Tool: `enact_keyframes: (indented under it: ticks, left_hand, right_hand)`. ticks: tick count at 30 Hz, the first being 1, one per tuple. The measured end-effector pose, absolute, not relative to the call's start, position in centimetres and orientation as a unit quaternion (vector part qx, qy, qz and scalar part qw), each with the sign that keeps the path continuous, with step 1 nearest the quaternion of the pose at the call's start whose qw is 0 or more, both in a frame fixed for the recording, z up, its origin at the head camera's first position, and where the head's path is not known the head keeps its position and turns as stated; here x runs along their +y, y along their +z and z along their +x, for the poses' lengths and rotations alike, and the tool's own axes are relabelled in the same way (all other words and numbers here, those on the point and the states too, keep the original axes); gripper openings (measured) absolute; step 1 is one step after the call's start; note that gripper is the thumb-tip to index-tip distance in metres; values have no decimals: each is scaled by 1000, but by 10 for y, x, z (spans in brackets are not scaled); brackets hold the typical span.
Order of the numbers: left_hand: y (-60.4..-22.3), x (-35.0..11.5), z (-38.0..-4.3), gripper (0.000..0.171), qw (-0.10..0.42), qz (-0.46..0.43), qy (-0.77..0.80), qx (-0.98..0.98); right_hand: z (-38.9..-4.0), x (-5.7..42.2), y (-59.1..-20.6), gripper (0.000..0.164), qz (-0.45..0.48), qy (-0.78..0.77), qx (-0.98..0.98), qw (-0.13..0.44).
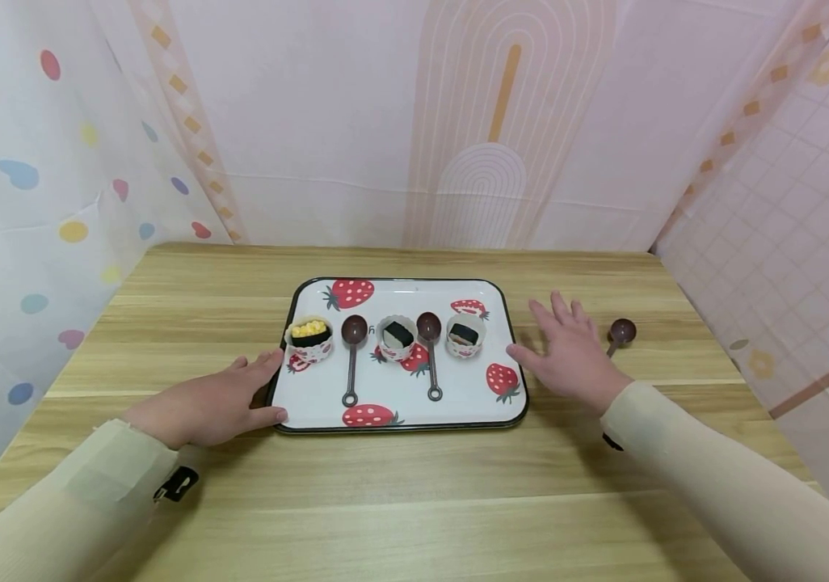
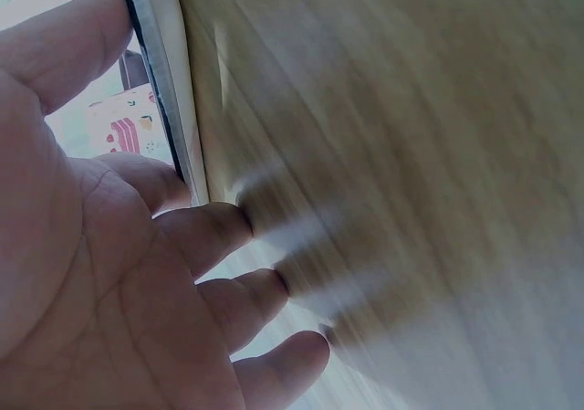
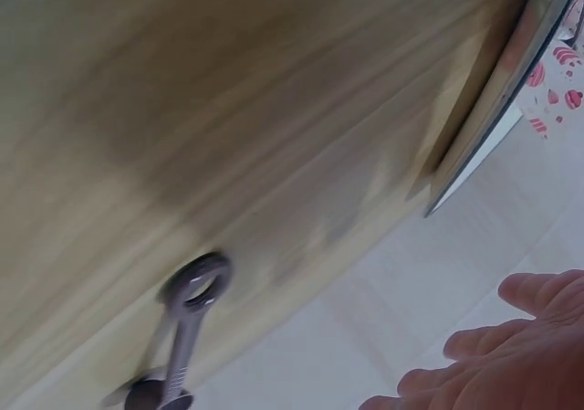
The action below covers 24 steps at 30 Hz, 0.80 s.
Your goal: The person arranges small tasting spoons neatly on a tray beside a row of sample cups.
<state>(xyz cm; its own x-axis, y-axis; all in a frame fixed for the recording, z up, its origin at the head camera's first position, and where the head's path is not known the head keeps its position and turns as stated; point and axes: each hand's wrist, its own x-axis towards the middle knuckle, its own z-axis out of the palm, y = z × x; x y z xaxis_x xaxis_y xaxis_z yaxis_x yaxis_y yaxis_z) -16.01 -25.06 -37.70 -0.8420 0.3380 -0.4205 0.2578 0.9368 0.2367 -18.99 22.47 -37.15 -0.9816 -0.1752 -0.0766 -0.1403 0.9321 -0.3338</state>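
Note:
A white tray (image 1: pixel 451 414) with strawberry prints and a dark rim lies on the table. My left hand (image 1: pixel 214 404) touches its left edge with thumb and forefinger; the other fingers rest by the table, extended, in the left wrist view. My right hand (image 1: pixel 567 352) is spread beside the tray's right edge, holding nothing; whether its thumb touches the rim I cannot tell. On the tray, a paper cup holds corn-topped sushi (image 1: pixel 310 335), and two more cups hold seaweed-wrapped pieces, one in the middle (image 1: pixel 398 333) and one at right (image 1: pixel 464 334). Two brown measuring spoons, left (image 1: pixel 354 329) and right (image 1: pixel 429 326), lie between the cups.
A third brown measuring spoon (image 1: pixel 622 331) lies on the wooden table (image 1: pixel 400 501) beyond my right hand; its ringed handle (image 3: pixel 187 337) shows in the right wrist view. Patterned curtains (image 1: pixel 313 121) hang behind the table and along both sides.

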Motion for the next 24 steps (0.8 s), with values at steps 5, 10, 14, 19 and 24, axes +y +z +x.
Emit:
enact_keyframes:
  ticks: [5, 10, 14, 19, 24]
  left_hand:
    - [-376, -250, -160, 108, 235, 154, 88, 956]
    - [-376, -250, -160, 108, 231, 157, 90, 956]
    - [-377, -250, -159, 108, 231, 155, 89, 956]
    - [-377, -250, -159, 108, 231, 155, 88, 956]
    - [-377, -251, -159, 107, 227, 158, 90, 957]
  right_hand:
    - [-188, 233, -373, 86, -68, -161, 983, 55]
    - [-187, 242, -375, 85, -58, -157, 984, 60]
    - [-186, 249, -375, 82, -55, -152, 985, 61]
    - [-185, 257, -372, 77, -46, -144, 987, 47]
    - [-183, 265, -368, 75, -21, -143, 988, 48]
